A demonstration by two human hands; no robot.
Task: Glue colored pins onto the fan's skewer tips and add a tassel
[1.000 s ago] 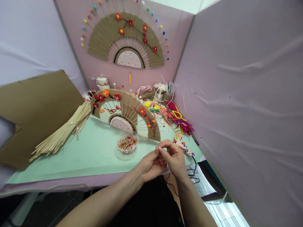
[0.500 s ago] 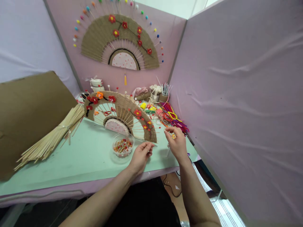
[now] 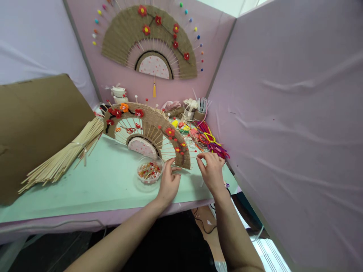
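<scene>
A burlap fan with red and orange flowers and bare wooden ribs lies on the mint-green table mat. My left hand rests at the fan's lower right corner, fingers curled against the edge near its lowest rib. My right hand is just right of that corner, fingertips pinched on something too small to make out, close to the rib tips. A clear bowl of mixed beads sits right beside my left hand.
A bundle of bamboo sticks and a cardboard sheet lie at the left. Coloured pipe cleaners, cord and small supplies crowd the back right corner. A finished fan hangs on the pink back wall. Fabric partitions close both sides.
My hands parted from a joined pinch near the table's front edge and moved forward to the fan's lower right corner. The left hand now touches the fan edge.
</scene>
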